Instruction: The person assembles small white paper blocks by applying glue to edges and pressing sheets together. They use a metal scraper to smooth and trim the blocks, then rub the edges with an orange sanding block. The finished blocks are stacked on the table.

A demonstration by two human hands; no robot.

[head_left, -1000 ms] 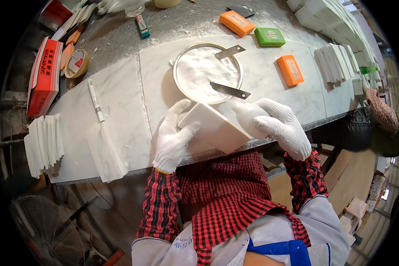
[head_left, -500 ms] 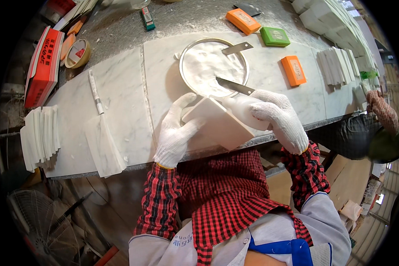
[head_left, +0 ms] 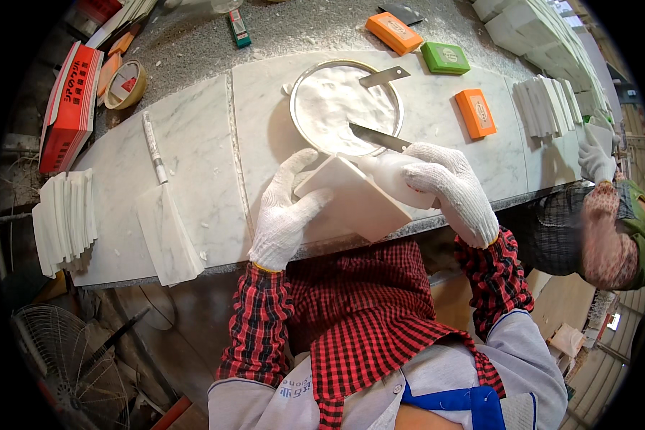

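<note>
My left hand [head_left: 279,218], in a white knit glove, grips a pale square tile [head_left: 365,202] by its left side, thumb across its face. The tile is tilted near the table's front edge. In my right hand [head_left: 455,190], also gloved, is a white plastic bottle [head_left: 398,174], lying sideways with its narrow end against the tile's upper edge. Just beyond stands a round metal pan [head_left: 294,109] of white powdery material [head_left: 330,97]. Two flat metal blades rest in it: one scraper [head_left: 384,77] at the upper right, another scraper [head_left: 374,135] beside the bottle.
Orange boxes [head_left: 476,115] and a green box [head_left: 445,57] lie to the right. Thin slabs are stacked at the left [head_left: 64,222] and right [head_left: 545,107]. A marker [head_left: 153,147] lies by fanned strips [head_left: 168,236]. A co-worker's gloved hand [head_left: 596,154] is at far right.
The co-worker at far right has moved, and their white-gloved hand now shows by the slab stack, holding a pale piece. My hands, the tile and the bottle have hardly moved.
</note>
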